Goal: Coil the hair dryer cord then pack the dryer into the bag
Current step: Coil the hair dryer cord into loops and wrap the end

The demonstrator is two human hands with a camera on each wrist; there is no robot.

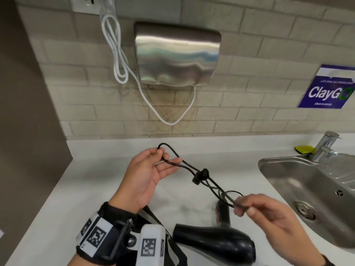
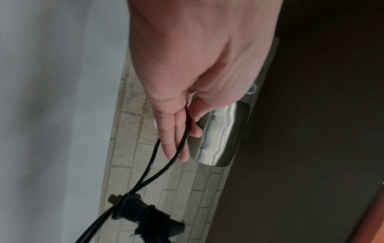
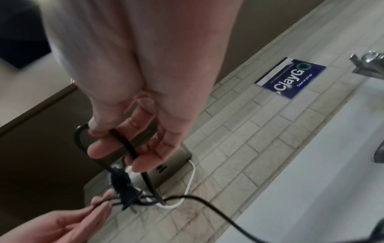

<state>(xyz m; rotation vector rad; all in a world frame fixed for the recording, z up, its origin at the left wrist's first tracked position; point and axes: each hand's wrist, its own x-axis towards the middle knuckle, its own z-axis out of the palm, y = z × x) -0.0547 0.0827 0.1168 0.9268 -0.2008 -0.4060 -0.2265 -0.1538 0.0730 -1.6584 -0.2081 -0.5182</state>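
"ClayGo" on blue wall sign (image 1: 328,87)

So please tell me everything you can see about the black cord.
The cord is thin, black and rubbery-looking, folded into several long loops held in the air above the counter. The left hand pinches one end, the right hand the other. Its plug sits mid-bundle. It runs to the dryer below.

2 hands – left hand (image 1: 143,177) & right hand (image 1: 269,214) – 1 black hair dryer (image 1: 215,242), 1 black cord (image 1: 209,183) w/ 1 plug (image 1: 200,176), 1 steel hand dryer (image 1: 177,54), 1 white cable (image 1: 117,54), 1 sink (image 1: 307,189), 1 tap (image 1: 325,146), 1 ClayGo sign (image 1: 328,87), 1 yellow sponge (image 1: 304,150), 1 wall socket (image 1: 85,3).
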